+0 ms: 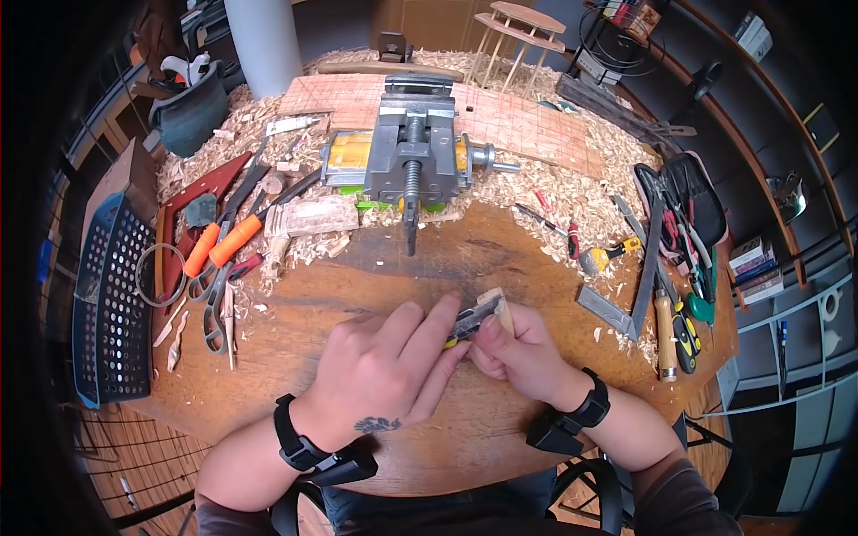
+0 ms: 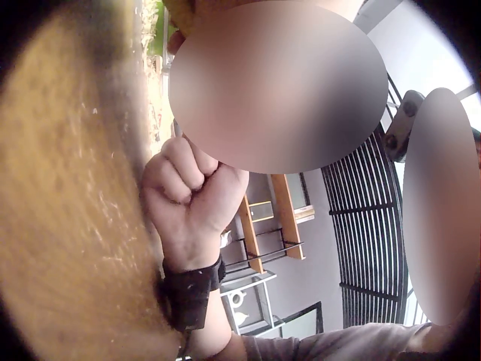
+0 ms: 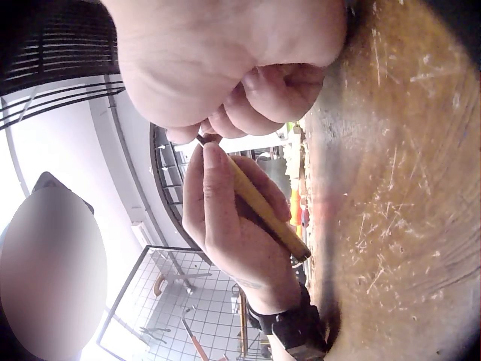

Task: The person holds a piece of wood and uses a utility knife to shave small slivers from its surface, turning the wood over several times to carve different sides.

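Note:
Over the front of the wooden table (image 1: 295,357), my two hands meet close together. My left hand (image 1: 371,366) grips a utility knife (image 1: 474,320) with a yellow and dark body. Its long yellow handle (image 3: 259,201) shows along the left palm in the right wrist view. My right hand (image 1: 532,353) pinches a small pale piece of wood (image 1: 506,318), its thumb beside the knife's grey front end. In the left wrist view the right hand (image 2: 192,195) has its fingers curled in, and the wood is hidden.
A metal vise (image 1: 413,147) stands behind the hands amid wood shavings (image 1: 509,192). On the left lie orange-handled tools (image 1: 234,239), scissors (image 1: 213,304) and a perforated basket (image 1: 112,304). To the right are a metal square (image 1: 609,311), a wooden-handled tool (image 1: 666,339) and pliers (image 1: 686,339).

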The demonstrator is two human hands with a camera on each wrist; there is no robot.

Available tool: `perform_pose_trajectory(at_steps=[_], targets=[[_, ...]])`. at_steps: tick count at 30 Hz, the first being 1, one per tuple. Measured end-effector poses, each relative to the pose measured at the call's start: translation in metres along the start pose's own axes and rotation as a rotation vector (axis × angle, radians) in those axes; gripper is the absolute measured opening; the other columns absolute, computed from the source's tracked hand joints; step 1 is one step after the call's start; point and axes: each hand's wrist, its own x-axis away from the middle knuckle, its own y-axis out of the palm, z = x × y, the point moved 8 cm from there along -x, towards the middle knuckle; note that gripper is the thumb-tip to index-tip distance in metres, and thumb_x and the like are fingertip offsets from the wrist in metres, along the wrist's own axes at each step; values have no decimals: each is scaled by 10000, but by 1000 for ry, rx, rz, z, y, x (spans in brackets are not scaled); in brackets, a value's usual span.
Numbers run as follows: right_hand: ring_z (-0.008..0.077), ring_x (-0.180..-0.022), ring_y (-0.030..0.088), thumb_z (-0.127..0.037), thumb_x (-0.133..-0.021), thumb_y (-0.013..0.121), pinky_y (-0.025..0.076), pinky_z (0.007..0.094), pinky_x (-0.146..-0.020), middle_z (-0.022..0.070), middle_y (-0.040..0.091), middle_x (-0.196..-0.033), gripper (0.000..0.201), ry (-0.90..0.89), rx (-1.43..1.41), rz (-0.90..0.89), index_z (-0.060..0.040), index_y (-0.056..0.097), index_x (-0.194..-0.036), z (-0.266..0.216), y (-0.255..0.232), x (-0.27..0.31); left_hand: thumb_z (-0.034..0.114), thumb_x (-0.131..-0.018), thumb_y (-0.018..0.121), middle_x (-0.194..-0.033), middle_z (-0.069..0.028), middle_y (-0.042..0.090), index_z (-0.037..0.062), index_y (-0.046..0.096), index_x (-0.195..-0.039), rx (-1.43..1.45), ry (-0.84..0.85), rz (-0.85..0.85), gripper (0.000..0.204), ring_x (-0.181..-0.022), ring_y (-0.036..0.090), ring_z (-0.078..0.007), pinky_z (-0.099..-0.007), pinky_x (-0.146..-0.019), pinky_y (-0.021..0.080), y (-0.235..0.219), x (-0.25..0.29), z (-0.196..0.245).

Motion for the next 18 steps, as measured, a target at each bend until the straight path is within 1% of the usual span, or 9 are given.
perform_pose_trajectory(at_steps=[4,10,13,14,15,16,18], targets=[[34,-575,418,-473,-1074,572,317,221,-517,-49,508,-672,427,2,8,41,-73,601,-929,-1,-1,0,118,-838,783,-806,-120,621,-44,682,-1212,-12,1,10,420,-598,645,-284,-361,-550,523,-2,0,1],[29,-598,440,-432,-1089,566,333,222,-528,-46,530,-681,424,-25,115,64,-72,603,-867,-3,-3,1,128,-843,777,-779,-126,619,-47,684,-1206,5,-24,48,413,-579,638,-294,-368,-543,519,-4,0,0],[27,-609,429,-425,-1095,558,332,220,-537,-51,517,-692,401,-33,98,69,-74,596,-904,-3,-2,1,131,-849,773,-783,-122,619,-44,683,-1210,4,-14,33,411,-579,638,-290,-369,-541,519,-3,0,-2],[28,-610,418,-421,-1099,549,328,219,-538,-53,504,-699,387,-24,40,44,-73,588,-934,-3,0,1,131,-849,773,-783,-122,619,-44,683,-1210,4,-15,33,411,-579,638,-290,-369,-541,519,-3,0,-3],[28,-611,407,-416,-1104,539,324,218,-540,-56,491,-706,374,-14,-19,18,-72,581,-964,-3,2,1,151,-869,759,-783,-107,595,-41,669,-1239,-3,9,13,426,-584,638,-265,-367,-534,517,-2,0,-2],[28,-611,407,-416,-1104,539,324,218,-540,-56,491,-706,374,-14,-18,17,-72,581,-964,-4,3,0,171,-889,744,-784,-91,571,-39,655,-1267,-11,32,-6,442,-589,639,-240,-365,-527,515,-1,0,-1],[30,-612,385,-413,-1110,523,315,215,-540,-57,464,-715,359,18,-100,-12,-71,562,-1009,-2,6,1,171,-889,741,-786,-91,573,-36,653,-1270,-17,37,-12,442,-590,641,-239,-363,-528,516,1,1,-2]])
